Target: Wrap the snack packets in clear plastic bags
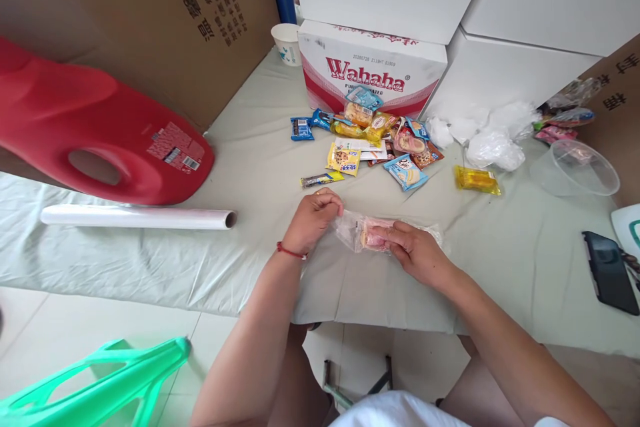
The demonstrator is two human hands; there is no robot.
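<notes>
A clear plastic bag (345,230) lies near the table's front edge with a pink wrapped snack (369,235) inside or under it; I cannot tell which. My left hand (316,217), a red cord at its wrist, pinches the bag's left end between closed fingers. From the right, my right hand (417,250) grips the pink wrapped snack, index finger on top and thumb at its near side. Beyond both hands lies a loose pile of wrapped snacks (375,130), with a yellow cookie packet (343,160) and a light-blue packet (406,172) at its near side.
A plastic-wrap roll (140,217) and a large red jug (100,127) are at left. A Wahaha carton (370,70) and paper cup (287,45) stand behind. Crumpled plastic bags (493,137), a yellow packet (477,180), clear tub (575,170) and phone (610,272) are right.
</notes>
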